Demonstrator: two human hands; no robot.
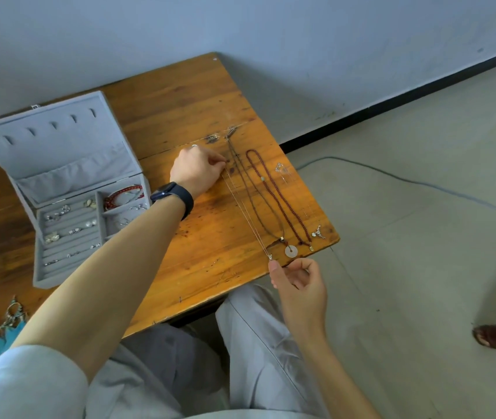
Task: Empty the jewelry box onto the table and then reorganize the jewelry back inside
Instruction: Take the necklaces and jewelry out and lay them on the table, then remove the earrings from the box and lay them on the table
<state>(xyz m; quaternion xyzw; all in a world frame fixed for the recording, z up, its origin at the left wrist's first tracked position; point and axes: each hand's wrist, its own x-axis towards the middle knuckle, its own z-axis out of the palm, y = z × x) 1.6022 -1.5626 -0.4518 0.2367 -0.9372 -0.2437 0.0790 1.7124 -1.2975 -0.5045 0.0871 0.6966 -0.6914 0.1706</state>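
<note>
thin chain (pixel 248 216), ends pinched by fingers (pixel 217 161)

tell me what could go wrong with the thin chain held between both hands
The thin chain, pinched at its ends by the left hand and right hand, lies close beside the dark cord necklace; lifting it could snag that cord. The white ring pendant sits at the table edge and might get knocked off.
</note>
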